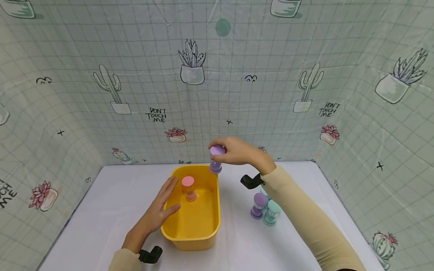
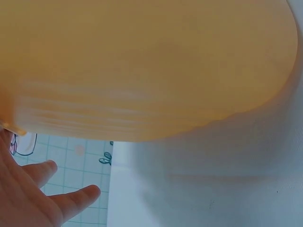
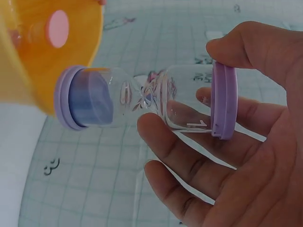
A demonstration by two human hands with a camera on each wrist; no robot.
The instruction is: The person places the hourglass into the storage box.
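My right hand point(image 1: 234, 151) grips a purple-capped hourglass point(image 1: 216, 165) by its upper end, close to the far right rim of the yellow bin point(image 1: 190, 244). In the right wrist view this hourglass point(image 3: 142, 99) has clear glass with purple sand at the end away from the palm and a white 1 near the other cap. Inside the bin stands a pink-capped hourglass point(image 1: 188, 184). My left hand point(image 1: 159, 207) rests at the bin's left rim with straight, spread fingers. In the left wrist view the bin's side point(image 2: 151, 71) hides part of that hand point(image 2: 28, 194).
To the right of the bin, a purple hourglass point(image 1: 259, 205) and a teal hourglass point(image 1: 272, 212) stand on the white table point(image 1: 237, 241). Another teal one behind them is partly covered by the right sleeve point(image 1: 301, 214). A patterned cloth point(image 1: 244, 98) rises around the table's back and sides.
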